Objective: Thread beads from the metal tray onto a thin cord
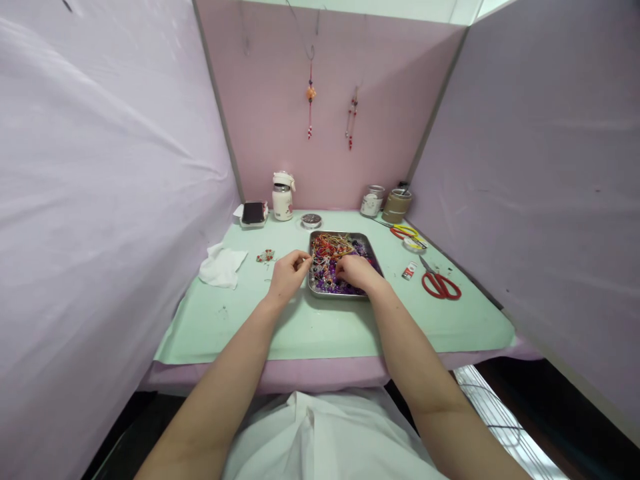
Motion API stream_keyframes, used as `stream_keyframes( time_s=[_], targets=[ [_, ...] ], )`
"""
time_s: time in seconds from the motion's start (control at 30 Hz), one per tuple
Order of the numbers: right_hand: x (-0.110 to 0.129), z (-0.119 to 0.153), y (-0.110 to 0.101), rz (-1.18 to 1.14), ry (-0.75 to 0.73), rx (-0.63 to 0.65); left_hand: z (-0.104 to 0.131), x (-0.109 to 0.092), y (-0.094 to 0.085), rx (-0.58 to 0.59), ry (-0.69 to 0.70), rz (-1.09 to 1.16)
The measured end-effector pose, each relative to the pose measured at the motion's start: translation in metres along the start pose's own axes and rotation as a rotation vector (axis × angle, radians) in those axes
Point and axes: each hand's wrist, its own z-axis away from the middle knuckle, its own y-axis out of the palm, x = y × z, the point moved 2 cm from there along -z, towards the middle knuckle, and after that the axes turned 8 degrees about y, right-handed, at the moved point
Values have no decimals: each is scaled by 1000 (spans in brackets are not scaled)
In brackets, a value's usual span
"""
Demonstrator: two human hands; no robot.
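Bead Tray and Hand Positions

The metal tray [320, 295], at frame centre, contains purple beads [336, 287] and tangled cords [333, 245]. Left hand [291, 272]: at the tray's left rim, fingers held narrow; grip on a strand cannot be confirmed. Right hand [356, 270]: over the tray, fingers down among the beads; fingertips hidden, grip cannot be determined. Right of centre: red-and-white packet [409, 271], print illegible, beside red-handled scissors [441, 285]. Above these: yellow-and-black label [419, 243], text unreadable. Upper centre-left: white bottle [283, 205], upright, its small marking illegible.
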Motion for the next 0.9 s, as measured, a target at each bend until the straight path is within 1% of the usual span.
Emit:
stream_keyframes(
  time_s=[0.07,0.13,0.33,0.43,0.57,0.7,0.77,0.9],
  targets=[
    [0,1,1,-8,-7,3,0,-1,0,5,11,-11],
    [-2,2,1,-31,-12,-29,0,-2,0,8,11,-19],
    [-11,7,-13,-249,-9,-334,1,-2,2,22,22,-32],
    [-12,8,-16,-385,3,-405,2,-2,3,34,30,-35],
    [-10,8,-15,-662,-10,-376,2,-3,3,22,34,-49],
    [-5,9,-14,-951,13,-296,2,-3,2,-10,60,-52],
    [0,10,-13,-1077,0,-239,2,-2,3,-12,59,-63],
    [11,11,-9,-1189,-53,-121,3,-2,4,-27,71,-76]
  ],
)
